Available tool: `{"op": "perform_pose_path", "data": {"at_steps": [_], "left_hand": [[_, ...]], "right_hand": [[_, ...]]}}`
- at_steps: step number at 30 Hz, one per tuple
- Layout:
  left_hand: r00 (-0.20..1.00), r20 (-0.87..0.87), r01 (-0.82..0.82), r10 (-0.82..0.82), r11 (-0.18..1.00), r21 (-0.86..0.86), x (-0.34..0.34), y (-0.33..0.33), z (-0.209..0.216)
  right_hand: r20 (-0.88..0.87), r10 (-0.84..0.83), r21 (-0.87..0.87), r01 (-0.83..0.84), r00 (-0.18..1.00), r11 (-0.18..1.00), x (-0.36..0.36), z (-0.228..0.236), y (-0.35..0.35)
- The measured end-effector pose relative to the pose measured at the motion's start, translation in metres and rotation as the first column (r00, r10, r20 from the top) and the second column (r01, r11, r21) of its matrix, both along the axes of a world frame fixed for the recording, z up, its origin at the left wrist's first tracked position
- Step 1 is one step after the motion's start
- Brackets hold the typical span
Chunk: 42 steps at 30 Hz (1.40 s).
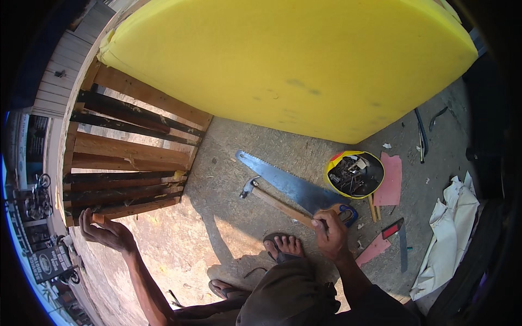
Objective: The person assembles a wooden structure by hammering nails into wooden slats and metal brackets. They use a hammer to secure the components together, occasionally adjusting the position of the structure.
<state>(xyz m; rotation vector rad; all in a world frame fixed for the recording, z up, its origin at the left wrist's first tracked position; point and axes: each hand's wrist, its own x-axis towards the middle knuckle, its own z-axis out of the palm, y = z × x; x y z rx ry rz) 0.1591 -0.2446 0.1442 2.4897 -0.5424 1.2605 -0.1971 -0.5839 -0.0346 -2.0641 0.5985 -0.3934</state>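
My right hand [330, 234] is closed round the end of a claw hammer's wooden handle. The hammer [280, 204] slants to the left, its metal head hanging above the floor beside a handsaw [288, 182] with a blue-edged wooden grip. At the lower left, my left hand [109, 232] is raised by the bottom corner of a slatted wooden frame [130, 152]. Its curled fingers hold a small orange-brown piece [99, 218] that looks like wood; whether it touches the frame I cannot tell. A big yellow foam slab [288, 65] adjoins the frame.
A cut-open yellow and black container [356, 174] holds nails and scraps. Pink pieces [390, 179], a red-and-black tool [392, 229] and a grey strip [403, 250] lie nearby. White cloth [446, 236] is crumpled at the right. My sandalled foot [284, 245] is below the hammer.
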Motion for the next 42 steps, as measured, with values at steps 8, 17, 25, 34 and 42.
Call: {"op": "perform_pose_path", "data": {"at_steps": [8, 17, 25, 34, 42], "left_hand": [[0.34, -0.93, 0.319, -0.14, 0.947, -0.026, -0.119, -0.043, -0.172], [0.316, -0.941, 0.278, -0.119, 0.96, -0.029, -0.179, 0.007, -0.263], [0.467, -0.884, 0.419, 0.017, 0.876, 0.238, -0.201, -0.013, -0.292], [0.479, -0.875, 0.343, 0.078, 0.9, 0.268, -0.204, -0.029, -0.294], [0.481, -0.871, 0.348, 0.098, 0.89, 0.293, -0.205, -0.027, -0.296]], "right_hand": [[-0.039, 0.436, -0.05, -0.438, 0.899, 0.898, 0.126, -0.114, 0.091], [-0.42, 0.254, -0.346, -0.413, 0.871, 0.843, 0.077, -0.107, 0.047], [-0.314, 0.256, -0.026, -0.278, 0.914, 0.96, 0.052, -0.107, 0.077], [-0.372, 0.425, -0.21, -0.521, 0.825, 0.827, 0.037, -0.076, 0.088], [-0.36, 0.459, -0.251, -0.559, 0.812, 0.791, 0.041, -0.076, 0.092]]}}
